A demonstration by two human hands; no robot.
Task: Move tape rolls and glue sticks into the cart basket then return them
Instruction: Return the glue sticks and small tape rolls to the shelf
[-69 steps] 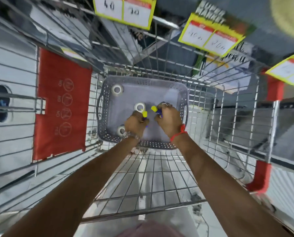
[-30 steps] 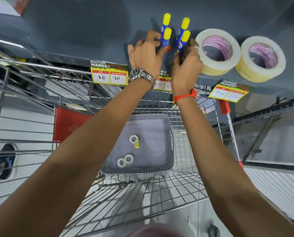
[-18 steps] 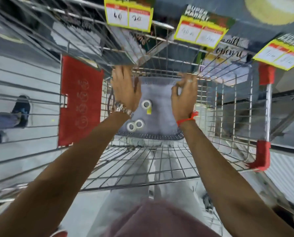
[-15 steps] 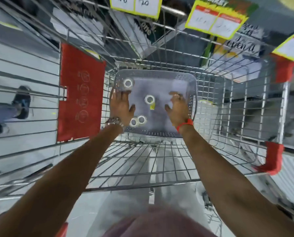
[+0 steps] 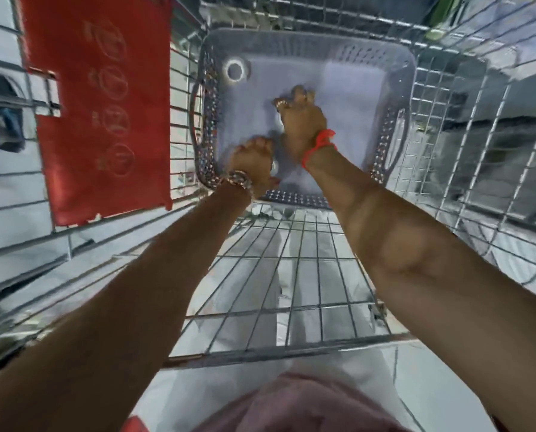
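A grey perforated plastic basket [image 5: 385, 141] sits at the far end of the wire cart. One small white tape roll [image 5: 235, 71] lies free in its far left corner. My left hand [image 5: 254, 160], with a watch at the wrist, is curled down at the basket's near left; a sliver of white tape roll [image 5: 275, 165] shows under its fingers. My right hand [image 5: 302, 120], with a red wrist string, is closed over the middle tape roll [image 5: 280, 120], which is mostly hidden. No glue sticks are in view.
The cart's wire floor [image 5: 307, 275] stretches between the basket and me, and wire walls rise on both sides. A red plastic panel [image 5: 98, 104] hangs on the left wall. A shoe of another person [image 5: 3, 113] shows at the far left.
Both hands put the glue sticks on the shelf, then came back down into the basket. They went from spread above the tape rolls to closed onto them.
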